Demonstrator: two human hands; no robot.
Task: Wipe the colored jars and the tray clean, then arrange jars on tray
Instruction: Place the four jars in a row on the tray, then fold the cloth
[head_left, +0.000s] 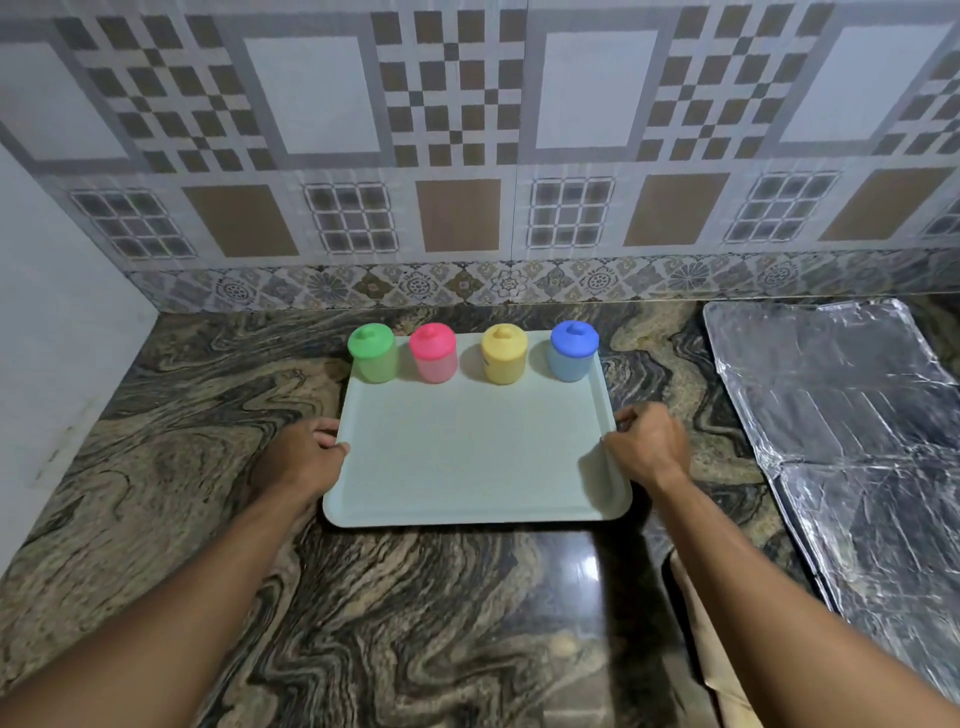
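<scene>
Two bare forearms reach in from the bottom corners of the frame across a dark, swirl-patterned stone counter (415, 597), meeting a pale rectangular tray (467, 457) that lies flat on it. At left, the left hand (306, 457) grasps the tray's left rim, fingers curled over the edge about halfway along that side. Along the tray's far edge stand four small lidded jars in a row, upright and spaced slightly apart: a green jar (372, 353) at the far-left corner, then a pink jar (434, 352), a yellow jar (503, 354) and a blue jar (571, 351) at the far-right corner. Each carries a domed lid of its own colour with a small knob on top. The near part of the tray is bare. On the opposite side, the right hand (649, 441) grips the tray's right rim, knuckles raised and fingers bent around the edge. Further right, well apart from the tray, crinkled silver foil sheeting (841, 415) covers a stretch of the counter, and a strip of brown paper (701, 649) shows beside the right forearm. Behind everything rises a wall of patterned tiles (467, 130) in grey, brown and white checks, with a floral border band where it meets the counter.
</scene>
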